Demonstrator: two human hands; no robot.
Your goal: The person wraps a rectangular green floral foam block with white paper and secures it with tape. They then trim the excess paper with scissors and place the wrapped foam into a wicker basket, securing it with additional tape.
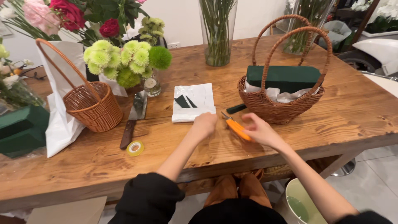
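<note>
Left hand fisted, fingers closed, resting on near edge of folded white plastic sheet on table. Right hand fingers gripping orange-handled scissors, just beside wicker basket holding green floral foam block.

There is only one view, from a camera on the person's head. It looks down and forward across the table from its near edge toward the far wall. It is close, so both forearms fill the lower middle.
</note>
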